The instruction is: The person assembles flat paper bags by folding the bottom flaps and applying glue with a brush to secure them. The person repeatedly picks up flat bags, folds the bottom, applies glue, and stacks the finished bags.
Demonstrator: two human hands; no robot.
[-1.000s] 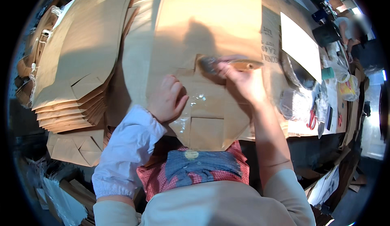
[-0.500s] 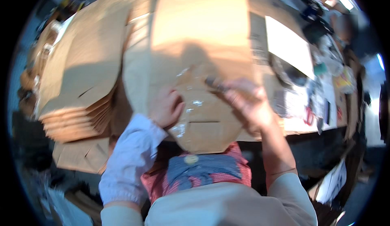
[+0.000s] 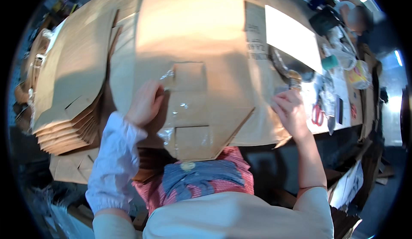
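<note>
A paper bag (image 3: 227, 80) lies flat on the paper-covered desk (image 3: 262, 125), in front of the person. Its long axis runs away from the body; the tapered, folded end points at the person and juts past the desk's front edge, while the wide part stretches toward the far side. A strip of open room runs along the bag's right edge, up to the right hand (image 3: 289, 108). On the left the room is narrower, closed off by a stack of bags (image 3: 71, 82) whose folded ends also face the person.

The left hand (image 3: 148, 104) rests at the bag's left edge, its grip narrow and curled — whether it pinches paper cannot be told. The right hand's grip is narrow too, beside the bowl (image 3: 280, 64); a brush (image 3: 295, 79) shows just beyond the knuckles — whether the fingers hold it cannot be told. Red scissors (image 3: 317, 115) lie farther right.
</note>
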